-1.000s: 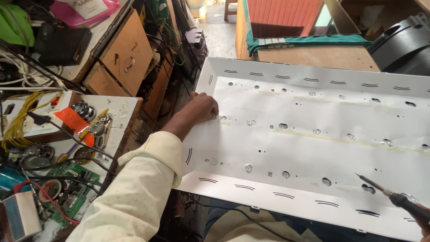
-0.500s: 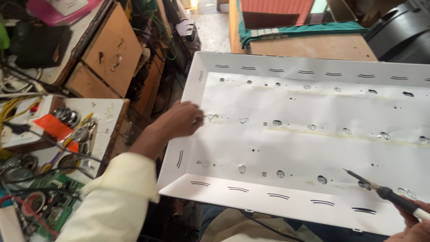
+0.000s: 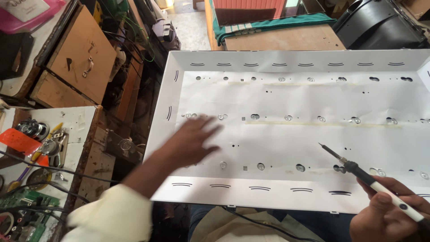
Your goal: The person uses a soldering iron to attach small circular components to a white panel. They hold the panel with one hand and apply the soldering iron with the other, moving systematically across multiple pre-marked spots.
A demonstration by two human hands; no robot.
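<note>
**Soldering iron poised over a white backlight panel, flat hand at its left**

A large white panel [image 3: 291, 134] lies across the person's lap, its long axis running left to right, with raised rims along the far, left and near edges. Three rows of small clear lenses [image 3: 255, 117] run along that axis, with thin strips under the far and middle rows.

The left hand [image 3: 192, 141] is blurred, fingers spread and flat over the left part of the sheet, between the middle and near rows. It grasps nothing; whether the palm is actually pressing on the sheet cannot be told. The pale sleeve [image 3: 112, 215] comes in from the near left.

The right hand [image 3: 387, 213], at the near right corner, is clenched round the pale handle of a soldering iron [image 3: 358, 172]. The iron's long axis slants from the hand up and to the left, its dark tip over bare sheet between the middle and near rows, right of centre. The closest lenses of the near row lie just nearer than the tip and slightly left of it; the right hand is clearly nearer to these than the left, which is well apart on the left.

Left of the panel stands a cluttered surface [image 3: 85, 121] with tools, wires and a green circuit board [image 3: 27, 201]. A wooden box [image 3: 76, 67] sits far left.
</note>
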